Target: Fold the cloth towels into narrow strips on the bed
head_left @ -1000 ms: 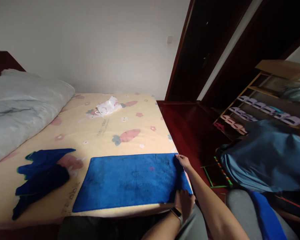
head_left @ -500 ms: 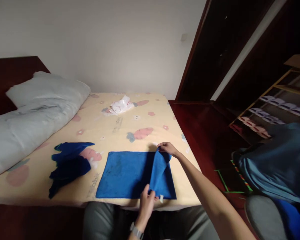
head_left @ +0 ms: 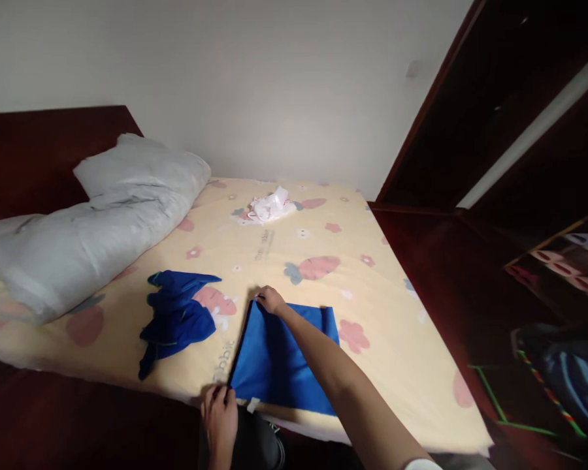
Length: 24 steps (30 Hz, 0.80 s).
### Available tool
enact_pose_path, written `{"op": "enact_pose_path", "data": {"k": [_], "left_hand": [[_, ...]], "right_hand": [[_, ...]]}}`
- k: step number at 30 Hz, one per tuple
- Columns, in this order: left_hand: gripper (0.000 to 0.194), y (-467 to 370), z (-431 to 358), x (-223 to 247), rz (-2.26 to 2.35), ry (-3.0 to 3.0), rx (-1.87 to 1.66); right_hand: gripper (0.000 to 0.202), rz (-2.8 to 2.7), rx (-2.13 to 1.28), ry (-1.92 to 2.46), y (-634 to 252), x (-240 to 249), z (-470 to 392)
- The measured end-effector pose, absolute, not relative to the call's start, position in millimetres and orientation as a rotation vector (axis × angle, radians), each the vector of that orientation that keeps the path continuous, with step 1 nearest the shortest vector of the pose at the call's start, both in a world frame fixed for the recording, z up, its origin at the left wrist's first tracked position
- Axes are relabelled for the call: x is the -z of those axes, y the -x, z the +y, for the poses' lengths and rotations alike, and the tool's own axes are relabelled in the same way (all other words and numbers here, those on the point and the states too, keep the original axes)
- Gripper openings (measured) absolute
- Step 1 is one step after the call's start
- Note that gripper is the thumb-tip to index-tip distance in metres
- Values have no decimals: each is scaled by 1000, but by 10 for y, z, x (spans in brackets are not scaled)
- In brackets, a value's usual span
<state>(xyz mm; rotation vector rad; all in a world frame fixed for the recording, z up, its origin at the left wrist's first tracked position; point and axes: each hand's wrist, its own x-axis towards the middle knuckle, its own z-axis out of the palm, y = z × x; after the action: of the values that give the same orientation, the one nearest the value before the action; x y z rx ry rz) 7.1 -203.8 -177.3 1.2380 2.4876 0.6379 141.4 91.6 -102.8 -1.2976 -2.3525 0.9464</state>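
A blue towel [head_left: 279, 365] lies folded over on the near part of the bed, its far edge towards the wall. My right hand [head_left: 270, 299] pinches its far left corner, the forearm crossing above the cloth. Down at the mattress edge, my left hand [head_left: 219, 412] grips the near left corner. A small white tag [head_left: 253, 405] shows at the front edge. To the left lies a crumpled dark blue cloth [head_left: 179, 320] with green trim, untouched by either hand.
The bed [head_left: 402, 372] has a cream sheet printed with carrots and flowers. A grey quilt [head_left: 122, 215] is heaped at the left by the dark headboard [head_left: 39, 150]. A crumpled white plastic bag [head_left: 272, 205] rests farther back. Slippers [head_left: 575, 271] stand on a rack at right.
Both hands have carried the towel's right side over to the left, so it now lies doubled and covers less of the sheet. My view has turned slightly to the left.
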Motion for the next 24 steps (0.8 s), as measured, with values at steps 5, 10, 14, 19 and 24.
{"op": "enact_pose_path", "data": {"k": [5, 10, 14, 19, 24], "left_hand": [[30, -120, -2012, 1799, 2489, -1264, -719], [34, -142, -1969, 1610, 2413, -1338, -783], [39, -124, -1982, 1483, 2278, -1297, -824], [42, -97, -2057, 1336, 2155, -1135, -979], [46, -40, -2123, 932, 2014, -1139, -1193]], "right_hand": [[17, -2378, -965, 1401, -1230, 1305, 932], [18, -2379, -1078, 1318, -1226, 1321, 977], [14, -2353, -1193, 1158, -1324, 1133, 1015], [12, -2287, -1291, 998, -1649, 676, 1006], [40, -2059, -1383, 829, -2332, -61, 790]]}}
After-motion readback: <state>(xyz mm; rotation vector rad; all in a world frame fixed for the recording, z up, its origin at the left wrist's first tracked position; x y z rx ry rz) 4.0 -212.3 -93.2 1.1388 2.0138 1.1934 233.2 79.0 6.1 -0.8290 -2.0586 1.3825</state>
